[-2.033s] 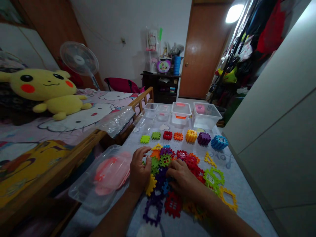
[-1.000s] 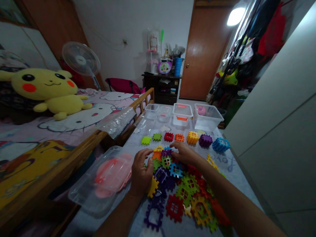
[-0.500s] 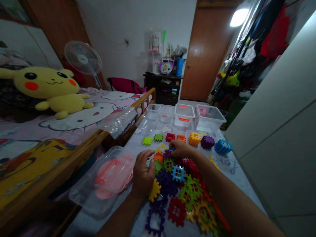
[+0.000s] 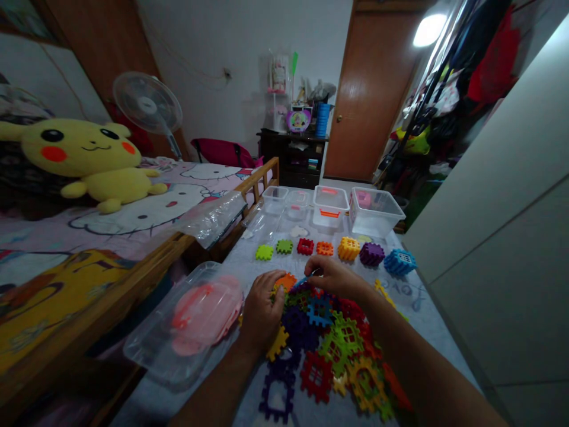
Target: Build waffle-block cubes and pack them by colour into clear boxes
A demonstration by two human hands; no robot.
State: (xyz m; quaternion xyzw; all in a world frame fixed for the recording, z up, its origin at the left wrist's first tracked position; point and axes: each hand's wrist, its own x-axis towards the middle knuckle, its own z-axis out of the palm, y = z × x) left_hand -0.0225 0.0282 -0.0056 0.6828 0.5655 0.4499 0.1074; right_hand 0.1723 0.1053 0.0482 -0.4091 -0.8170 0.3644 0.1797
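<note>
A heap of plastic interlocking building pieces lies on the cloth-covered table, with a red window piece (image 4: pixel 316 376), a green piece (image 4: pixel 340 342) and a dark purple frame piece (image 4: pixel 276 391) near me. My left hand (image 4: pixel 263 305) is cupped against the heap's left side, thumb apart from the fingers, fingertips touching an orange piece (image 4: pixel 287 281). My right hand (image 4: pixel 331 276) pinches a thin blue building piece (image 4: pixel 302 281), tilted edge-on, at the heap's far edge. Another blue window piece (image 4: pixel 319 311) lies flat below it. The fingers partly hide the pieces under them.
Behind the heap runs a row of colour-sorted stacks, including yellow (image 4: pixel 348 248), purple (image 4: pixel 371 254) and blue (image 4: pixel 399 261). Clear plastic bins (image 4: pixel 377 212) stand farther back. A transparent lid (image 4: pixel 166 362) over pink pieces lies left, beside the wooden bed rail (image 4: pixel 146 279).
My right hand has lifted and tilted a blue piece out of the heap's far edge. My left hand has shifted slightly forward onto the orange piece, and the yellow piece behind it is now hidden.
</note>
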